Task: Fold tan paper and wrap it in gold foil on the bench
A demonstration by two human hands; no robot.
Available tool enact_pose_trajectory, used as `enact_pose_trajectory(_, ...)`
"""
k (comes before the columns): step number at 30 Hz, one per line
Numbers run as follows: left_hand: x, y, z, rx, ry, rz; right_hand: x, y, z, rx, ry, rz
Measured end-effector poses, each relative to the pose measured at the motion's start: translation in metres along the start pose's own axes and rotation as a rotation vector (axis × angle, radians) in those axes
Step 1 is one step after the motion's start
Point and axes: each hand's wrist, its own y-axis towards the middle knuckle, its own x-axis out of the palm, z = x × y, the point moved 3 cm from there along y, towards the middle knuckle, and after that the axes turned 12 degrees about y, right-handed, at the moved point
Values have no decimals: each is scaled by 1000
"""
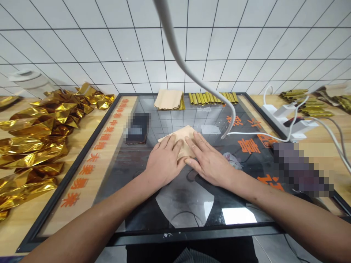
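A tan paper sheet lies at an angle on the glass-topped board, its near edge curled up. My left hand is on the paper's left side, fingers bent over it and thumb at the curled edge. From the right, my right hand presses on the same sheet with fingers stretched forward, its thumb also at the near edge. Both hands grip the paper between thumbs and fingers; part of it is hidden under them. Beyond the hands sits a stack of tan sheets with gold backs, beside a row of rolled gold paper tubes.
Folded gold foil pieces are heaped at left. A dark phone-like object, blurred, lies on the black-framed glass board. At right are a white power strip, cables and more gold rolls. A thick pale cable hangs in front.
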Motion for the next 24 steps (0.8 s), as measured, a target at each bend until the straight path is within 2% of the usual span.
enact_pose_trajectory(7, -11, -3, 13, 27, -8, -38, 2, -2, -18, -123, 167, -75)
enact_pose_trajectory(13, -11, -6, 16, 30, -23, 29, -6, 8, 10, -61, 126, -43)
enact_pose_trajectory(16, -13, -7, 18, 43, -54, 25, -11, 10, 9, -91, 127, -30)
enact_pose_trajectory(19, -17, -8, 20, 63, -70, 32, -12, 11, 7, -106, 175, -80)
enact_pose_trajectory(24, -19, -8, 19, 89, -19, -6, -18, 13, 23, -15, 103, -66)
